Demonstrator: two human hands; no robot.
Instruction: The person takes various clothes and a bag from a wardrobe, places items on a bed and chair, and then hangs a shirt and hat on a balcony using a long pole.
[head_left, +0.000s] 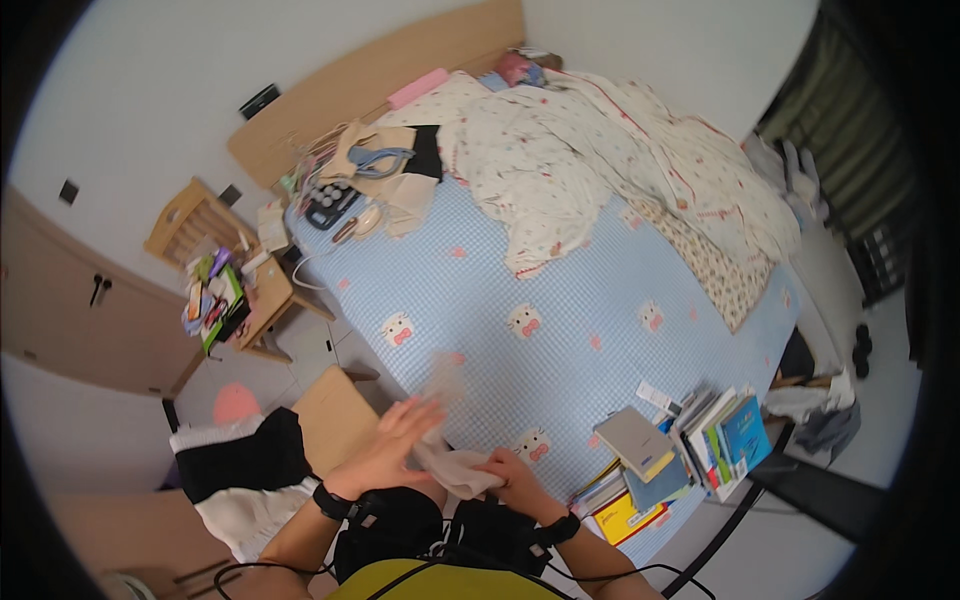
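My right hand (519, 484) grips a bunched, thin, pale sheer cloth (461, 469) low over the near edge of the bed. What kind of garment or fabric piece it is, I cannot tell. A blurred end of the cloth rises past my left fingertips over the bedsheet. My left hand (390, 444) is slightly blurred, fingers stretched and thumb apart, right beside the cloth. No firm hold shows in it. Both wrists wear black bands. Under and beyond my hands lies a blue checked bedsheet (465, 300) printed with white cat faces and pink bows.
Several books (637, 442) are piled at the bed's near right corner. A white patterned quilt (547, 142) lies crumpled toward the headboard (360, 82). Clothes (397, 161) and a black tray-like item (330, 206) sit far left. A cluttered wooden chair (266, 300) and a black-and-white garment (240, 457) are at left.
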